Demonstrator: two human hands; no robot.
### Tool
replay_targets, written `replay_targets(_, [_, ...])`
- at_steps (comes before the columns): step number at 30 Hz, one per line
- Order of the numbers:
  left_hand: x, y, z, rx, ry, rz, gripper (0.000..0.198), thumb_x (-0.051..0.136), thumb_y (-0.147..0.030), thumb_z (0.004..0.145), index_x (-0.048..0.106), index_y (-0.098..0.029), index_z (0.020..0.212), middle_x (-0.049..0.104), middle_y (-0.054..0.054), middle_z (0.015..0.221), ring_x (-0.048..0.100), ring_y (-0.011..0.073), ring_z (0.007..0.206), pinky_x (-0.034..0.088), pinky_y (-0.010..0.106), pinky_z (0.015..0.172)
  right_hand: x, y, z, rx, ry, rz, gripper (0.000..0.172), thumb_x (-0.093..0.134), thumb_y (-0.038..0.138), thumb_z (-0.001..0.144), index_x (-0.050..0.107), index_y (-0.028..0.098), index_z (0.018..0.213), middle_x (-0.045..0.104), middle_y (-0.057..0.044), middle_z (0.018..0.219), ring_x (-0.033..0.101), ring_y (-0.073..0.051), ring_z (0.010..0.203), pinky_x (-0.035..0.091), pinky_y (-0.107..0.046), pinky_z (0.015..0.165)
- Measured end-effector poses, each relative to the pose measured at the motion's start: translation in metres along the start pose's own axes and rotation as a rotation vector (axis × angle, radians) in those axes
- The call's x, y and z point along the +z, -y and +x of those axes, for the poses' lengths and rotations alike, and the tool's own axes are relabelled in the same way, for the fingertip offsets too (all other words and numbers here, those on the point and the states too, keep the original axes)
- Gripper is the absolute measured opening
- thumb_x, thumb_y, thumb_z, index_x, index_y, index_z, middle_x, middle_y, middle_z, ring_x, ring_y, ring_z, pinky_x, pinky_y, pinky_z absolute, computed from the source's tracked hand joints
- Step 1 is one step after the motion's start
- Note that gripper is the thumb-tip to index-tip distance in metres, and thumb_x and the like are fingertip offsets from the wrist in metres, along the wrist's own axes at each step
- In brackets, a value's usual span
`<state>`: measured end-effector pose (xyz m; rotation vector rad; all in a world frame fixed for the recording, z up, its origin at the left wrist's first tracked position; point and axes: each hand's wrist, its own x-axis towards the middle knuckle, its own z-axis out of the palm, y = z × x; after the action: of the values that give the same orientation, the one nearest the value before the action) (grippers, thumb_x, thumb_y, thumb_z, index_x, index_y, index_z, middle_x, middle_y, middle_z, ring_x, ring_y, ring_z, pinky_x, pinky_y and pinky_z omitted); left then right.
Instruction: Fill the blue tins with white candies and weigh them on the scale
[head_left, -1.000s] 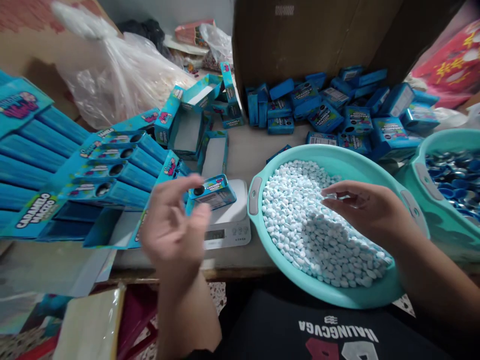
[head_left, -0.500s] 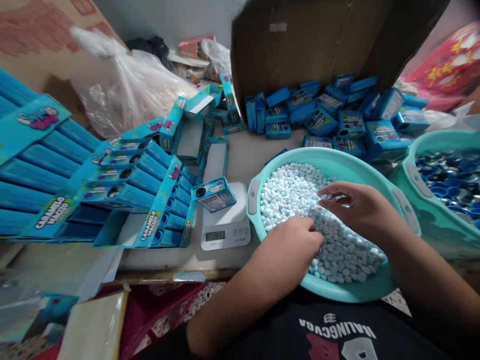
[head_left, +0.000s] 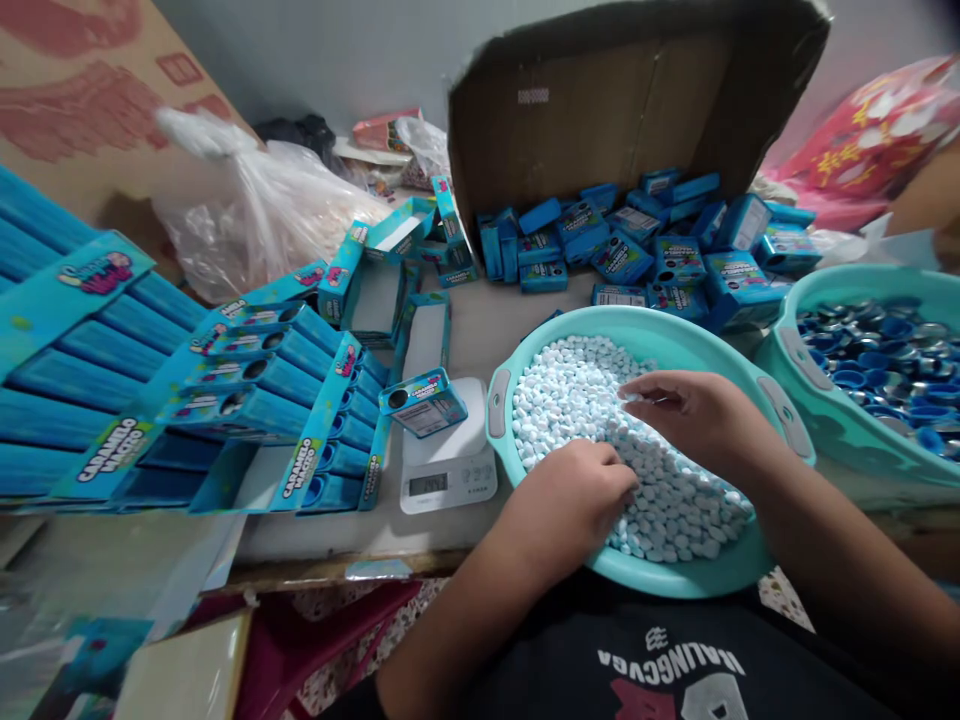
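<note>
A turquoise tub (head_left: pixel 694 580) holds a heap of small white and pale-blue candies (head_left: pixel 574 385). Low over the heap, my left hand (head_left: pixel 577 492) has its fingers curled down and closed against the candies; whatever they hold is hidden. My right hand (head_left: pixel 679 405) pinches a small pale candy between thumb and fingertips, just above the middle of the heap. Left of the tub stands a white digital scale (head_left: pixel 450 485). A blue "Caramelo Macizo" box (head_left: pixel 424 402) rests on it, tilted, with its black round spot facing me.
Display trays of blue boxes (head_left: pixel 277 390) fill the left side. More blue boxes (head_left: pixel 619 255) lie piled by a large cardboard carton (head_left: pixel 570 130). At the right, a second turquoise tub (head_left: pixel 840 385) contains blue and silver caps. A tied clear bag (head_left: pixel 247 200) sits behind the trays.
The camera view has shifted slightly, so the scene sits a little differently. Both hands stay over the candies, and the right fingertips now show a pale candy between them.
</note>
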<state>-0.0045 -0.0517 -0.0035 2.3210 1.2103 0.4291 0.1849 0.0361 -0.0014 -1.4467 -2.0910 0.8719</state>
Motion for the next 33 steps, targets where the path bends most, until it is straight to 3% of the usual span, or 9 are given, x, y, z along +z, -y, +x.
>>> replay_targets(4, [-0.002,-0.002,-0.001,0.009,-0.044,0.056,0.018,0.054,-0.018,0.096,0.07,-0.017,0.088,0.071,0.006,0.097,0.063,0.0221,0.091,0.047,0.036,0.076,0.005,-0.008,0.0,-0.046,0.047,-0.052,0.024,0.063,0.037,0.086,0.077,0.022,0.098,0.079,-0.007,0.095,0.075,-0.025,0.081,0.061,-0.038,0.074])
replay_targets(11, [-0.024,0.016,-0.025,-0.039,-0.236,-0.122,0.015,0.058,-0.024,0.098,0.072,-0.022,0.105,0.078,0.001,0.11,0.067,0.0214,0.108,0.047,0.047,0.103,0.006,-0.012,-0.005,-0.17,0.167,-0.153,0.041,0.061,0.052,0.093,0.071,0.023,0.121,0.071,-0.012,0.121,0.067,-0.029,0.11,0.057,-0.045,0.093])
replay_targets(15, [-0.032,0.028,-0.046,-0.097,-0.209,-0.165,0.019,0.06,-0.019,0.097,0.072,-0.028,0.108,0.078,-0.001,0.109,0.069,0.0209,0.115,0.019,0.063,0.125,0.002,-0.008,-0.009,-0.202,0.344,-0.235,0.068,0.07,0.063,0.084,0.062,0.024,0.139,0.057,-0.015,0.142,0.06,-0.034,0.123,0.051,-0.05,0.104])
replay_targets(17, [-0.032,0.031,-0.054,-0.107,-0.333,-0.144,0.019,0.059,-0.018,0.097,0.071,-0.028,0.107,0.077,0.0,0.115,0.069,0.0208,0.116,0.015,0.064,0.127,0.001,-0.006,-0.01,-0.201,0.403,-0.29,0.075,0.074,0.062,0.08,0.059,0.022,0.142,0.053,-0.016,0.145,0.058,-0.036,0.125,0.051,-0.05,0.103])
replay_targets(19, [-0.032,0.037,-0.061,-0.161,-0.625,-0.057,0.018,0.061,-0.02,0.096,0.07,-0.027,0.11,0.072,0.003,0.127,0.067,0.0219,0.121,0.026,0.058,0.126,0.0,-0.003,-0.01,-0.179,0.437,-0.331,0.077,0.076,0.058,0.078,0.058,0.02,0.142,0.054,-0.016,0.14,0.059,-0.036,0.12,0.052,-0.05,0.1])
replay_targets(22, [-0.036,0.062,-0.072,-0.438,-1.039,0.118,0.053,0.074,-0.03,0.086,0.058,-0.023,0.136,0.056,0.013,0.148,0.051,0.0295,0.141,0.037,0.053,0.122,-0.001,0.005,-0.01,-0.102,0.484,-0.372,0.073,0.077,0.053,0.077,0.06,0.017,0.138,0.059,-0.016,0.129,0.064,-0.034,0.107,0.053,-0.05,0.093])
replay_targets(25, [-0.041,0.101,-0.083,-0.785,-1.007,0.015,0.098,0.084,-0.04,0.072,0.035,-0.019,0.155,0.044,0.021,0.156,0.043,0.0377,0.146,0.036,0.056,0.121,-0.003,0.012,-0.008,-0.033,0.52,-0.38,0.069,0.078,0.05,0.077,0.063,0.014,0.133,0.062,-0.017,0.126,0.064,-0.036,0.106,0.052,-0.048,0.09])
replay_targets(28, [-0.046,0.129,-0.086,-0.87,-0.831,-0.122,0.08,0.084,-0.043,0.068,0.053,-0.021,0.139,0.061,0.016,0.136,0.061,0.037,0.126,0.048,0.055,0.11,-0.007,0.014,-0.005,-0.036,0.554,-0.369,0.058,0.079,0.047,0.076,0.07,0.016,0.124,0.068,-0.015,0.121,0.066,-0.034,0.104,0.051,-0.041,0.086])
replay_targets(33, [-0.056,0.098,-0.054,-0.693,-1.185,-0.094,0.059,0.088,-0.044,0.062,0.065,-0.018,0.109,0.072,0.007,0.1,0.071,0.0286,0.095,0.06,0.046,0.089,-0.016,0.008,0.007,-0.134,0.559,-0.36,0.015,0.069,0.023,0.075,0.077,0.02,0.087,0.073,-0.005,0.082,0.064,-0.02,0.073,0.041,-0.03,0.065])
